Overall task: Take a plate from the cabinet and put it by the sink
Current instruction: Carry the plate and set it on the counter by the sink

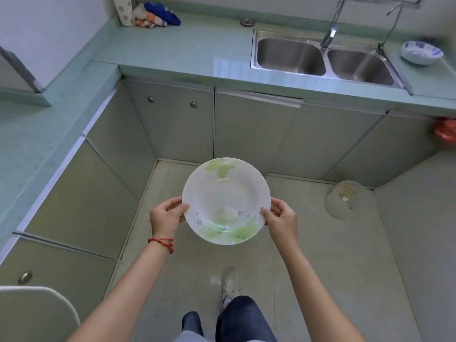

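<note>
A white plate (225,201) with green leaf prints is held level above the kitchen floor, in front of my body. My left hand (166,215) grips its left rim, thumb on top. My right hand (282,219) grips the right rim the same way. The steel double sink (324,59) lies in the pale green countertop (185,48) ahead and to the right, well beyond the plate. The lower cabinet doors (246,127) under the counter are all closed.
A blue-patterned bowl (421,52) stands right of the sink. Folded cloths (155,16) and a paper roll lie at the counter's back left. A clear jar (346,199) stands on the floor at right. A red bag (445,130) hangs at the far right.
</note>
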`<action>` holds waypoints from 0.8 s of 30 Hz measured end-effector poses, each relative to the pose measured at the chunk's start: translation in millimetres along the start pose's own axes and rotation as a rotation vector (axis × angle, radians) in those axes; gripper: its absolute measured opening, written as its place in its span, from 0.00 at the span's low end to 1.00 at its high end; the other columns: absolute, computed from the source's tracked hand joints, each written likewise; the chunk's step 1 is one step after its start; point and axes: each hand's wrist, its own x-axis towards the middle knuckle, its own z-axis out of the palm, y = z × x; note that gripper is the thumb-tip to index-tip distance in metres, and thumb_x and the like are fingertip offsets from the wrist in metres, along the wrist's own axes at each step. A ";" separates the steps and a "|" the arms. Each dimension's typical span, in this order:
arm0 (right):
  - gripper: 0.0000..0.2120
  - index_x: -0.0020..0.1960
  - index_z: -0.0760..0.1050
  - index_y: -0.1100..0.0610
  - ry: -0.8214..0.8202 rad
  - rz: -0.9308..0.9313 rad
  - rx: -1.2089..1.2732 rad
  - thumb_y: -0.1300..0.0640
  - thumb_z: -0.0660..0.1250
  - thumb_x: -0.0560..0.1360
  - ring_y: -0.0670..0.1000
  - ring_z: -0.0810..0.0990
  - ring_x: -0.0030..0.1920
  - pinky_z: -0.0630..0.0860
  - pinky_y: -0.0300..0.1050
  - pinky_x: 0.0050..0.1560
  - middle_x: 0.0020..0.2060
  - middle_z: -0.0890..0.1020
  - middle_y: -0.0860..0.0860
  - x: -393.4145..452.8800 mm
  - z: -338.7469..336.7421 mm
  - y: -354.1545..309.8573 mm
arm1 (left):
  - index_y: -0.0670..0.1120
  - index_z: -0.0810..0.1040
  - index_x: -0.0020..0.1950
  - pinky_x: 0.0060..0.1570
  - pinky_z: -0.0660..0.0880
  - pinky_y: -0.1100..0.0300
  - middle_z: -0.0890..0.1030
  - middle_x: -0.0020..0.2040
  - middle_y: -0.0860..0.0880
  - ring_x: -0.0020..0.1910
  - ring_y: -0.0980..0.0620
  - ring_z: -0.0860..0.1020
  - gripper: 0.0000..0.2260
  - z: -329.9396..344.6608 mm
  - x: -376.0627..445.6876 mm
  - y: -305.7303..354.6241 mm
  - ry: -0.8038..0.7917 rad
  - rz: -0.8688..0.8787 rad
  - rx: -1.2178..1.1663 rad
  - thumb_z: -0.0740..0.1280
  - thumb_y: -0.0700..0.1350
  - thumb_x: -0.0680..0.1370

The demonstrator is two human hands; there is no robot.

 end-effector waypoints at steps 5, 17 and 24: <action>0.11 0.50 0.75 0.57 -0.032 -0.021 0.005 0.69 0.64 0.72 0.51 0.81 0.39 0.76 0.33 0.30 0.40 0.82 0.55 80.4 5.0 -42.7 | 0.41 0.79 0.45 0.35 0.80 0.63 0.81 0.39 0.47 0.37 0.51 0.80 0.06 52.7 49.2 41.9 0.009 0.021 -0.043 0.69 0.33 0.69; 0.12 0.55 0.75 0.61 -0.041 -0.020 -0.002 0.69 0.65 0.72 0.54 0.82 0.45 0.77 0.34 0.32 0.46 0.83 0.56 240.9 72.3 -99.6 | 0.43 0.79 0.42 0.40 0.79 0.59 0.81 0.38 0.47 0.37 0.50 0.79 0.07 120.7 199.4 114.1 0.024 0.016 -0.070 0.69 0.33 0.69; 0.13 0.55 0.75 0.62 -0.002 -0.013 0.022 0.68 0.65 0.72 0.53 0.82 0.46 0.80 0.40 0.41 0.46 0.83 0.54 330.9 136.0 -141.2 | 0.45 0.79 0.40 0.35 0.80 0.64 0.81 0.38 0.48 0.33 0.55 0.81 0.07 145.8 305.5 176.9 -0.009 0.061 -0.024 0.69 0.33 0.69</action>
